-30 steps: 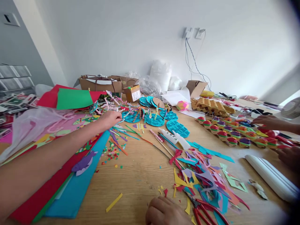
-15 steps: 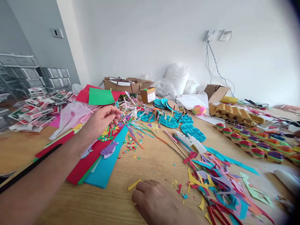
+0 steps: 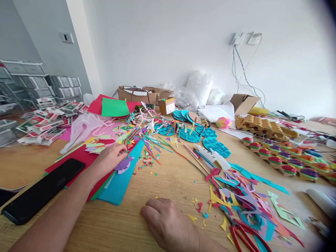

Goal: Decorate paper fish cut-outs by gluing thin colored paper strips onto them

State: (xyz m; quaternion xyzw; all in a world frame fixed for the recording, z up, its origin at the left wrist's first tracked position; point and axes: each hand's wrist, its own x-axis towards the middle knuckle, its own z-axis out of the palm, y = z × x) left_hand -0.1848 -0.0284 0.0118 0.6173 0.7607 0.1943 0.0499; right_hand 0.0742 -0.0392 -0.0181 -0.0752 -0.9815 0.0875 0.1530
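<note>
My left hand (image 3: 111, 159) is low over red paper (image 3: 91, 159), fingers curled inward; whatever they may hold is hidden. A purple paper fish (image 3: 124, 165) lies beside its fingertips, partly over a blue sheet (image 3: 124, 185). Paper fish cut-outs (image 3: 96, 147) in several colours lie beyond the hand. Close to the table's front, my right hand (image 3: 168, 220) rests with its back up and fingers bent under. A yellow paper sliver (image 3: 156, 197) peeks out at its far edge; the fingertips are out of sight. Small paper scraps (image 3: 199, 206) are scattered right of that hand.
Red-handled scissors (image 3: 243, 232) and a heap of coloured offcuts (image 3: 244, 199) lie at the right. Glue bottles (image 3: 220, 161), blue discs (image 3: 216, 147) and painted egg-carton pieces (image 3: 275, 161) are farther back. A black phone (image 3: 44, 190) lies at the left.
My left hand has come down and nearer, from above the cut-outs to beside the purple fish. My right hand has shifted slightly left, over the yellow strip. More of the phone shows.
</note>
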